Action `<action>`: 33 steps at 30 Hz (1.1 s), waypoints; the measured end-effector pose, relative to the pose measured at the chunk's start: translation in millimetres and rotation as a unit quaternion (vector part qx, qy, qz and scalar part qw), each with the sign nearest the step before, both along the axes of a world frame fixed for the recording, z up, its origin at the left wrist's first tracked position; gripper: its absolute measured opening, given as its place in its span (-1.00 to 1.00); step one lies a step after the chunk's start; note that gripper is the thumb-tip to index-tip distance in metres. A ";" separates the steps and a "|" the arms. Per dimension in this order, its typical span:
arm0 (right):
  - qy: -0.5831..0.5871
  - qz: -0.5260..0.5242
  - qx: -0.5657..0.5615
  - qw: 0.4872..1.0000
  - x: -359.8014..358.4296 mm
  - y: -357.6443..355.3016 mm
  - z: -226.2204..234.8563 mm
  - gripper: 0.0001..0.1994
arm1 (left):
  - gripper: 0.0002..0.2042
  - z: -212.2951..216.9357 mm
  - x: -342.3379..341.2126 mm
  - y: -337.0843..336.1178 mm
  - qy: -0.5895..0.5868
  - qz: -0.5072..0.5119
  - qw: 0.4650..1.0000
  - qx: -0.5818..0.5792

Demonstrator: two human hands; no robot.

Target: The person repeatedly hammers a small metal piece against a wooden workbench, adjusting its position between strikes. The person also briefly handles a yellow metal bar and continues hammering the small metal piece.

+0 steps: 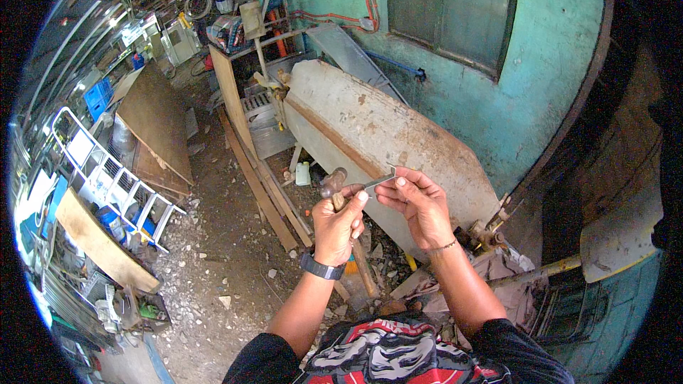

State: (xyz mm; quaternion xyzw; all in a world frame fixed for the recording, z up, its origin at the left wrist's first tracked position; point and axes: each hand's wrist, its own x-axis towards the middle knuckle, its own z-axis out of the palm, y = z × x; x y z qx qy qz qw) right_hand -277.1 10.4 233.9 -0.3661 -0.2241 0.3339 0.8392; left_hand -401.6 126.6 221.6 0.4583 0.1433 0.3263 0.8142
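Note:
My left hand (334, 231) is closed round the wooden handle of a hammer (332, 183). The hammer's rusty head sticks out above the fingers and its handle slants down below them. Between the left thumb and forefinger is also one end of a thin bent metal strip (378, 181). My right hand (422, 208) pinches the strip's other end, which turns up in a small hook. Both hands are close together in front of a large pale metal panel (398, 124) with rust stains, held apart from its surface.
Wooden planks (260, 185) run along the dirt floor, strewn with rubble. A white ladder (117, 181) leans among clutter at left, near a brown board (153, 124). At right are a teal wall (562, 50) and a yellow-edged metal sheet (620, 231). A white bottle (303, 173) stands beyond the hands.

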 end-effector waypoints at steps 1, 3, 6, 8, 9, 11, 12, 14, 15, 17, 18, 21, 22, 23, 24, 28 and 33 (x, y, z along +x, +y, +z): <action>-0.002 -0.002 0.002 1.000 0.1 0.6 0.0 -0.73 | -0.78 -0.4 -0.1 0.1 0.003 0.000 1.000 0.006; -0.003 -0.003 -0.007 1.000 0.7 1.7 0.3 -0.72 | -0.78 -1.0 -0.5 0.5 0.008 -0.001 1.000 0.018; -0.008 -0.011 -0.019 1.000 2.3 4.2 1.3 -0.71 | -0.76 -1.7 -1.1 1.2 0.003 -0.002 1.000 0.021; -0.011 -0.015 -0.024 1.000 3.1 5.6 2.1 -0.71 | -0.76 -2.1 -1.7 0.9 0.005 -0.006 1.000 0.017; -0.012 -0.015 -0.025 0.999 3.4 6.0 2.5 -0.72 | -0.75 -2.2 -2.0 0.6 0.006 -0.007 1.000 0.016; -0.016 -0.014 -0.024 0.999 3.5 6.4 3.2 -0.72 | -0.76 -2.1 -2.7 -0.1 0.006 -0.007 1.000 0.014; -0.019 -0.012 -0.022 1.000 3.4 6.1 3.4 -0.71 | -0.76 -1.9 -2.9 -0.6 0.006 -0.007 1.000 0.014; -0.022 -0.010 -0.020 1.000 3.3 5.4 3.7 -0.71 | -0.76 -1.3 -3.3 -1.2 0.007 -0.005 1.000 0.011; -0.023 -0.010 -0.020 0.999 3.2 5.2 3.8 -0.71 | -0.76 -0.8 -3.7 -1.4 0.007 -0.005 1.000 0.010; -0.023 -0.009 -0.019 1.000 3.5 4.4 3.7 -0.72 | -0.77 -0.2 -3.9 -2.0 0.011 -0.004 1.000 0.009; -0.021 -0.008 -0.019 1.000 3.8 4.2 3.7 -0.72 | -0.77 0.0 -3.9 -2.4 0.012 -0.004 1.000 0.009; -0.012 -0.004 -0.016 1.000 5.2 3.5 3.6 -0.74 | -0.78 -0.5 -3.3 -3.2 0.005 -0.007 1.000 -0.002; -0.006 -0.006 -0.020 1.000 5.8 3.2 3.5 -0.75 | -0.78 -1.0 -3.0 -3.6 0.001 -0.007 1.000 -0.003; -0.009 -0.002 -0.018 1.000 6.3 3.0 3.4 -0.75 | -0.79 -1.5 -2.8 -3.9 -0.003 -0.007 1.000 -0.006; -0.010 -0.004 -0.021 1.000 7.1 2.7 3.2 -0.75 | -0.79 -2.1 -2.3 -3.9 -0.006 -0.007 1.000 -0.007; -0.016 -0.006 -0.023 1.000 12.7 1.5 2.3 -0.77 | -0.79 -3.4 1.4 -3.3 0.003 -0.011 1.000 -0.009; -0.009 0.008 -0.021 1.000 25.0 -0.3 -0.2 -0.75 | -0.80 -4.6 12.8 -9.2 -0.003 -0.023 1.000 -0.009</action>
